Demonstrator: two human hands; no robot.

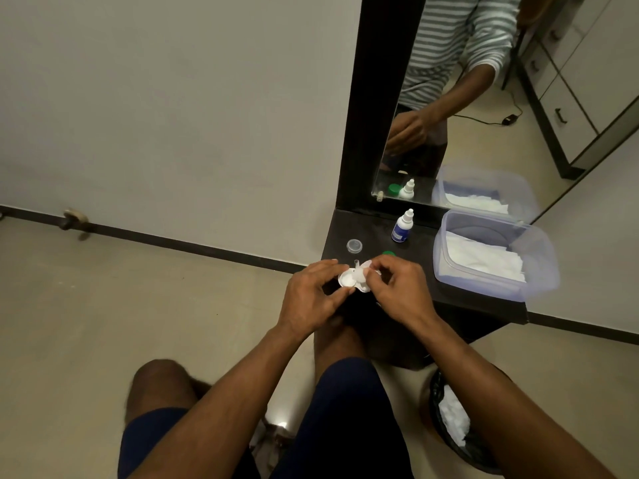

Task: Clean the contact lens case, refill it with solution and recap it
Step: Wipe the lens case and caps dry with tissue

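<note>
Fingertips of the left hand (313, 293) pinch the near-left rim of the white contact lens case (351, 279), thumb below and forefinger curled over the top, so the hand is closed on the case. The right hand (397, 288) meets it from the other side: its thumb and forefinger are drawn narrowly together on a small wad of white tissue (363, 270) pressed against the case's right well, the other fingers folded loosely behind. Both wrists angle inward and both bare forearms run back toward the camera, crossing above the knees. The case is held just over the front left corner of the dark shelf (373, 236), its left well open and facing up.

On the shelf there is one clear round cap (354, 245) near the left edge, one green cap (389, 253) half hidden behind the right hand's knuckles, and one small white dropper bottle (403, 226) with a blue label, upright toward the back edge by the mirror (484, 98). One translucent plastic tub (532, 257) holding white tissues fills the right end of the shelf. Below the shelf's right side, on the floor, one black-lined bin (439, 388) contains crumpled white tissue.
</note>
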